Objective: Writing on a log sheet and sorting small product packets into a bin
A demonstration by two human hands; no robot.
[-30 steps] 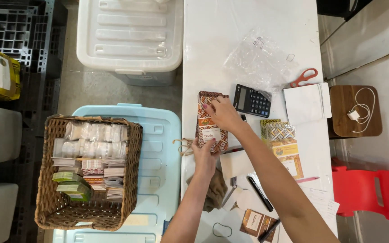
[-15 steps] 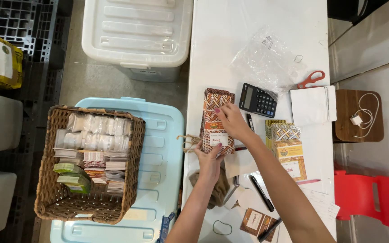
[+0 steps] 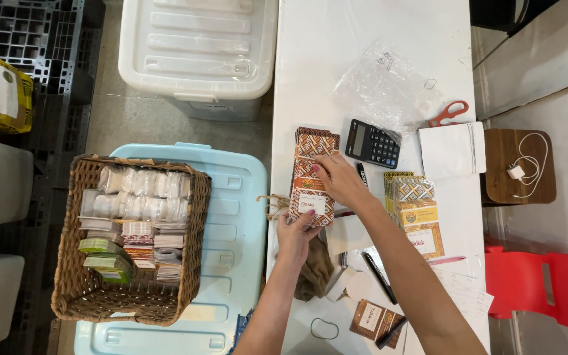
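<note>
A row of small patterned cards (image 3: 313,172) in orange, brown and white lies on the white table (image 3: 363,46) near its left edge. My left hand (image 3: 295,234) grips the near end of the row, thumb on the front card. My right hand (image 3: 340,180) rests on the middle of the row, fingers pressing the cards from the right. A second stack of patterned cards (image 3: 414,212) lies to the right of my right forearm.
A black calculator (image 3: 373,142), red scissors (image 3: 449,113), a clear plastic bag (image 3: 384,87) and a white paper pad (image 3: 453,150) lie further back. A wicker basket (image 3: 73,289) of packets sits on a light blue bin lid (image 3: 238,230). Pens, a brown pouch and twine lie near me.
Both hands have stayed on the row of cards; the right hand has slid slightly toward the near end. The view has shifted a little.
</note>
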